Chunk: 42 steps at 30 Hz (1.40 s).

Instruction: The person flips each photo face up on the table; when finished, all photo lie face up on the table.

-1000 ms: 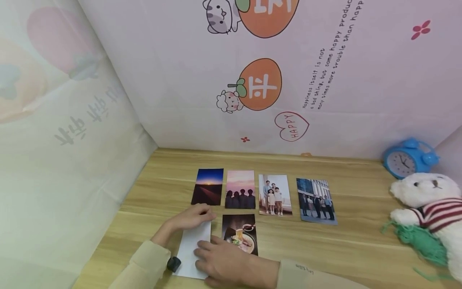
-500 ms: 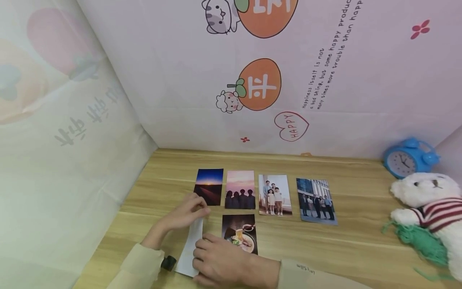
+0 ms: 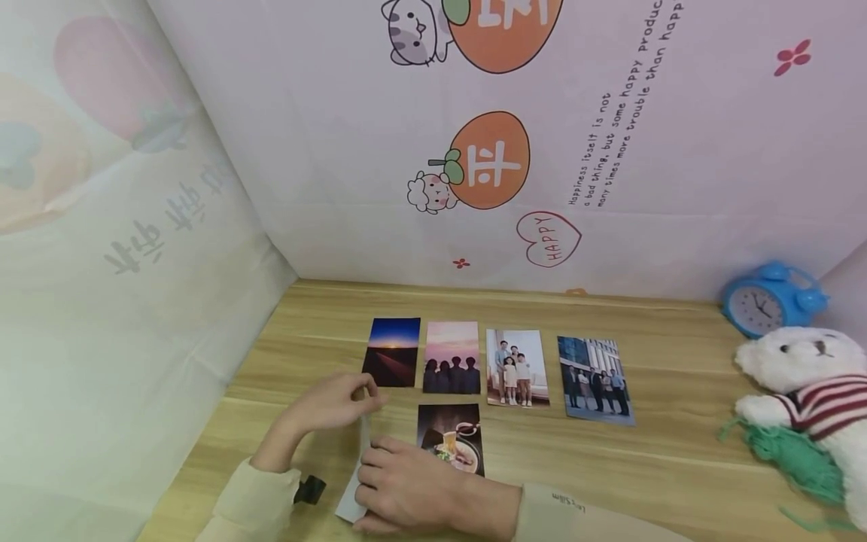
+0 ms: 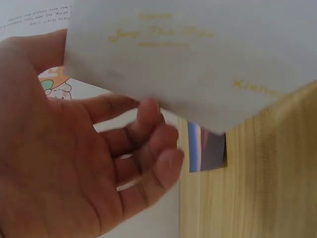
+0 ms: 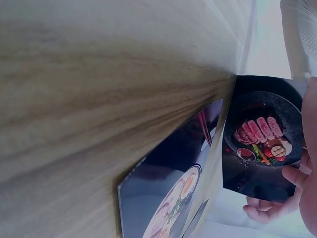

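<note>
A photo print of sliced steak on a dark plate [image 5: 262, 134] stands on edge, its white back [image 4: 173, 64] turned to the left wrist camera. At its far end my left hand [image 3: 332, 403] pinches it between thumb and fingers. Nearer the front, my right hand [image 3: 413, 482] holds its side with bent fingers, the fingertips partly hidden. Beside the right hand lies a photo of a noodle bowl [image 3: 454, 436], partly covered by that hand. Just beyond the left hand is a sunset road photo [image 3: 393, 350].
Further right in the back row lie a photo of silhouettes [image 3: 452, 357], a family photo [image 3: 518, 369] and a photo of people in suits [image 3: 596, 380]. A blue alarm clock [image 3: 762, 305], a white teddy bear [image 3: 822, 399] and green yarn [image 3: 789, 459] stand at the right. Printed cloth walls enclose the wooden table [image 3: 670, 421].
The photo lay nearly flat with its white back up; its right side has risen and it now stands steeply. My left hand has moved left and slightly up; the right stays nearly in place.
</note>
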Each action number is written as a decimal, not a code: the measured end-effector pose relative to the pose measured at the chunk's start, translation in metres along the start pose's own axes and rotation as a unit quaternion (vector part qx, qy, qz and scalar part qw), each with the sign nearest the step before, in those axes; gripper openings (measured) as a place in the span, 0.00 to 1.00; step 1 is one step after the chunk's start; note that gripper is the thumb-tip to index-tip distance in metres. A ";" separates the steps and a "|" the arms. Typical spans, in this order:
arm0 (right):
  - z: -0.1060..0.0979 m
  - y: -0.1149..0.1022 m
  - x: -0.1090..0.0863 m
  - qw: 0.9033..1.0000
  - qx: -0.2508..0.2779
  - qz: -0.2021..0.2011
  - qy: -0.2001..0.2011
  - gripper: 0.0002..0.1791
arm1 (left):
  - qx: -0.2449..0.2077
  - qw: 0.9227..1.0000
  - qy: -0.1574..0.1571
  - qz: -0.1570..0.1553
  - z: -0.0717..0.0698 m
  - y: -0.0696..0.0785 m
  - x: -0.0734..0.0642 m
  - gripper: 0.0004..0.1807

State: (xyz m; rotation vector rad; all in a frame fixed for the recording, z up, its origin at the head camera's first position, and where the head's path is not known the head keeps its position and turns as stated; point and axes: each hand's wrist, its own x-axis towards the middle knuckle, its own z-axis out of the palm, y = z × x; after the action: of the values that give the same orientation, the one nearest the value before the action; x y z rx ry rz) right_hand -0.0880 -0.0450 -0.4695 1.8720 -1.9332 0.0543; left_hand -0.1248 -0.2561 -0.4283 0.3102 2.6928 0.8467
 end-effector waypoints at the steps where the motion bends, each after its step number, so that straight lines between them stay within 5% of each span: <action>1: 0.000 0.000 0.000 1.000 0.001 -0.001 0.000 0.23 | -0.007 1.000 -0.006 0.008 -0.001 -0.001 0.000 0.13; 7: 0.001 0.001 -0.001 1.000 0.018 -0.012 -0.007 0.23 | -0.043 0.999 -0.014 0.029 -0.005 -0.006 0.001 0.11; 18: 0.003 0.005 -0.003 0.999 0.033 -0.026 0.013 0.15 | -0.048 0.999 -0.001 0.017 -0.011 -0.013 0.002 0.11; 27: 0.005 0.002 0.002 0.998 0.063 0.017 -0.002 0.16 | -0.059 0.995 -0.074 0.038 -0.021 -0.021 0.005 0.12; 35: 0.004 -0.004 0.002 0.985 0.117 0.043 -0.118 0.36 | -0.031 0.993 -0.089 0.065 -0.021 -0.027 0.005 0.12; 42: 0.003 -0.004 0.001 0.980 0.084 0.048 -0.171 0.33 | -0.005 0.993 -0.095 0.070 -0.016 -0.029 0.006 0.17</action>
State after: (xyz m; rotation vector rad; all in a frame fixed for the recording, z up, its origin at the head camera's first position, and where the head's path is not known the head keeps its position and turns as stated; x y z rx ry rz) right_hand -0.0855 -0.0471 -0.4734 1.9994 -2.3137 -0.0846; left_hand -0.1389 -0.2860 -0.4338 0.5550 2.5114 0.8248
